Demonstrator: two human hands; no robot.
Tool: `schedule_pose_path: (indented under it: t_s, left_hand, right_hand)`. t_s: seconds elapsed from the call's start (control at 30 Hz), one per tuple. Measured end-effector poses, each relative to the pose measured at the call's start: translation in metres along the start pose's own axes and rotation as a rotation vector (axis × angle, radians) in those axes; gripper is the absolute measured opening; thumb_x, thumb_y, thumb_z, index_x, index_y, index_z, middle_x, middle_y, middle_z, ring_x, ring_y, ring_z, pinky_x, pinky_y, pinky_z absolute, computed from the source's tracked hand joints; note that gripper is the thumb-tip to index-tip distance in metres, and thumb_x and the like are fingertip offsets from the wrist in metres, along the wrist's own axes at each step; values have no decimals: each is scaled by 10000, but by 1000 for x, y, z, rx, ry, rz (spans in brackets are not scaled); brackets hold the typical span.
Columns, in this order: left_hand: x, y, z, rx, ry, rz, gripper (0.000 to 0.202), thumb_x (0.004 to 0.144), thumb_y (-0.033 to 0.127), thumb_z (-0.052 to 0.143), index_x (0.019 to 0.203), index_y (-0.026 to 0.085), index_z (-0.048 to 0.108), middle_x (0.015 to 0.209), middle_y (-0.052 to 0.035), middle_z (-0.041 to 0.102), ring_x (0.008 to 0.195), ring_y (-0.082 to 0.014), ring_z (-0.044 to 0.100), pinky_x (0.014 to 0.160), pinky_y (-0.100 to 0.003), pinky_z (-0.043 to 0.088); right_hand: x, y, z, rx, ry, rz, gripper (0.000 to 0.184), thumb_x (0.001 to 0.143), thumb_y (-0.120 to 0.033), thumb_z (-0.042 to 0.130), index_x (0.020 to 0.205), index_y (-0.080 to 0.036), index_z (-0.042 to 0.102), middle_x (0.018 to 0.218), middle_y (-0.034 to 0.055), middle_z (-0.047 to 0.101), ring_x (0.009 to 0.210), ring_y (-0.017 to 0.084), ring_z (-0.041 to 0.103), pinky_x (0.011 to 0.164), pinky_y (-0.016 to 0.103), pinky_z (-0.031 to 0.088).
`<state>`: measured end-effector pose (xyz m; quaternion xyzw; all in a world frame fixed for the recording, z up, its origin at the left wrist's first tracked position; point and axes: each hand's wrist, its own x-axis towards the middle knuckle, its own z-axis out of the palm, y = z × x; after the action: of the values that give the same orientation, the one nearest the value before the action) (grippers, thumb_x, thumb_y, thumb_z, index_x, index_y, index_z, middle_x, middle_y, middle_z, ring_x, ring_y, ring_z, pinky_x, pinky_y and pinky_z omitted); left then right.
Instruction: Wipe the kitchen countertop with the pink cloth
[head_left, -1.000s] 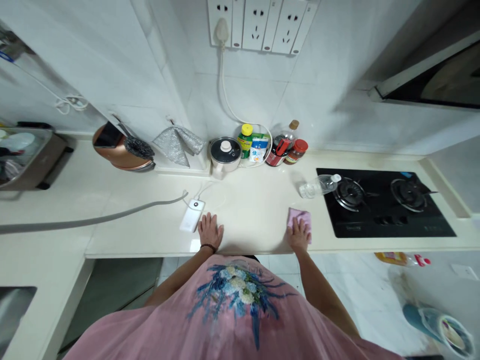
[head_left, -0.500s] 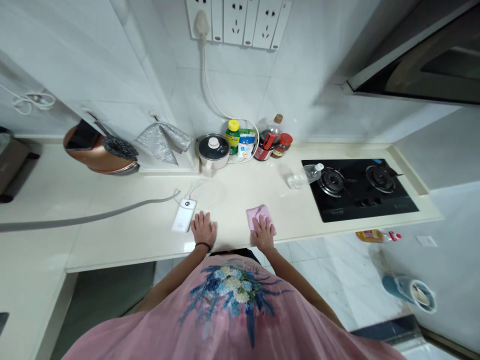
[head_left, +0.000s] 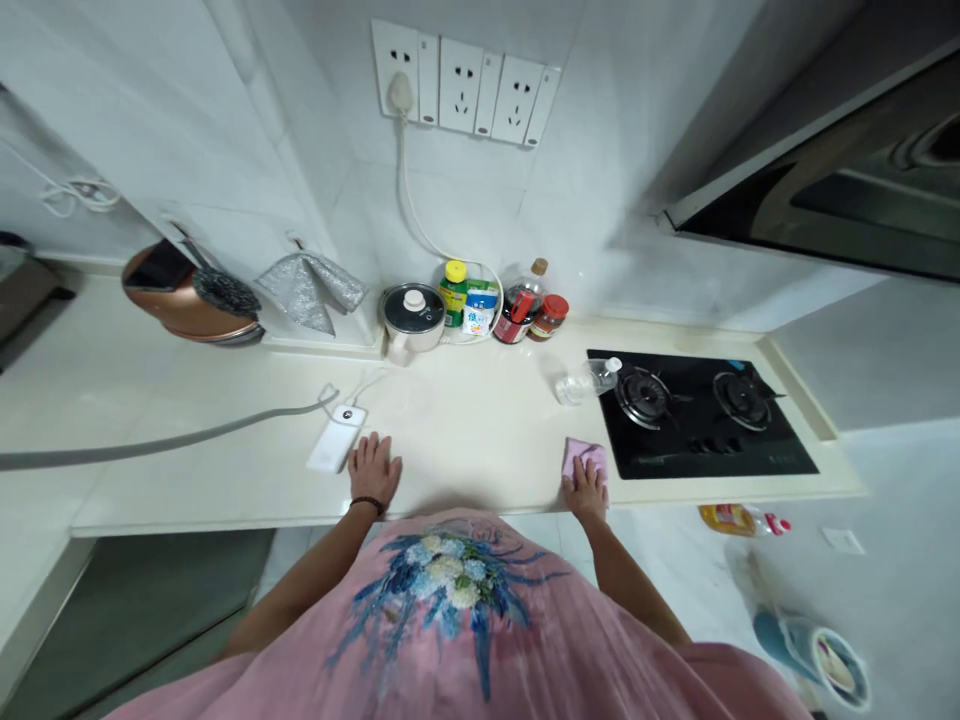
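My left hand (head_left: 375, 470) lies flat on the cream countertop (head_left: 457, 430) with its fingers apart. It holds nothing, and a white power bank (head_left: 335, 440) with a cable lies just beyond its fingertips to the left. Near the front edge, left of the stove, my right hand (head_left: 586, 490) presses down on a folded pink cloth (head_left: 576, 450). Its fingers are bent a little over the cloth, which shows beyond and beside them. A clear plastic bottle (head_left: 577, 383) lies on its side beyond the cloth, its white cap over the stove's edge.
The black gas stove (head_left: 705, 440) takes up the right side. Along the wall stand a small lidded pot (head_left: 412, 308), a green bottle (head_left: 454, 295) and red-lidded jar (head_left: 550, 316). A grey hose (head_left: 187, 437) crosses the left. On the right floor are an oil bottle (head_left: 727, 518) and bucket (head_left: 799, 650).
My right hand has slid right along the counter with the pink cloth, closer to the stove. My left hand stays flat beside the power bank. The camera view has shifted.
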<state>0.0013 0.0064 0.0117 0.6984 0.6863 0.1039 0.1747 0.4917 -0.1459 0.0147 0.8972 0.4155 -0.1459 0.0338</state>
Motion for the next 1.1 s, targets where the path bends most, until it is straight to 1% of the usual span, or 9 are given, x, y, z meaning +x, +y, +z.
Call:
schedule_pose_path:
  t_s: [0.13,0.3,0.43,0.6,0.67,0.77,0.87,0.93,1.1]
  left_hand:
    - [-1,6,0,-1,-10,-48,588,1004,380,455,1549,193,573,1740,-140,391,1662,-314,219,1349,-544,157]
    - [-24,27,9,-20,117,-359,651,1025,426,410,1607,142,467,1781,-202,261,1671,-361,156,1327,-631,146]
    - [-33,41,12,-57,173,-470,670,1034,450,373,1622,133,429,1763,-212,297,1659,-348,192,1327,-619,156]
    - [-30,44,10,-59,190,-473,694,1026,493,386,1613,129,441,1749,-219,321,1650,-354,204,1328,-616,136]
    - [-29,44,10,-61,197,-469,706,1021,503,393,1613,122,441,1744,-224,326,1648,-358,205,1327,-618,132]
    - [-29,45,9,-58,194,-474,715,1013,513,408,1609,120,449,1746,-222,324,1644,-363,211,1324,-625,136]
    - [-29,45,10,-50,190,-485,707,1014,511,416,1610,133,455,1749,-209,327,1644,-353,218,1328,-613,141]
    - [-29,44,11,-39,192,-489,697,1017,505,419,1610,142,459,1749,-202,332,1645,-344,222,1332,-603,145]
    - [-29,40,14,-17,196,-495,679,1027,497,414,1610,150,465,1749,-187,340,1643,-333,232,1333,-597,149]
  right_hand:
    - [63,9,-26,22,-13,-48,719,1059,-559,284,1721,-282,324,1813,120,218,1660,378,184,1292,678,195]
    - [110,-10,-50,-11,5,-135,710,1061,-521,288,1722,-261,316,1792,153,270,1656,371,207,1287,704,177]
    - [80,-19,-35,-93,-14,-261,690,1060,-480,313,1719,-276,340,1802,104,268,1664,371,188,1296,635,235]
    - [23,8,-3,-228,-56,-565,662,1046,-420,399,1703,-343,375,1801,31,285,1664,342,206,1301,574,265]
    - [26,21,-4,-231,-38,-521,662,1057,-441,383,1711,-341,357,1806,27,270,1665,337,207,1300,564,271]
    - [57,28,-17,-146,18,-308,693,1074,-498,293,1736,-295,292,1817,69,225,1669,367,167,1285,609,275]
    - [88,10,-24,2,48,-157,717,1078,-533,206,1752,-290,224,1821,116,186,1662,415,148,1253,714,253]
    - [91,-14,-18,50,60,-178,707,1085,-518,194,1757,-297,194,1821,135,175,1658,429,147,1239,762,223]
    - [55,-98,6,-66,-29,-646,670,1091,-415,363,1743,-302,257,1830,97,158,1671,409,108,1290,705,159]
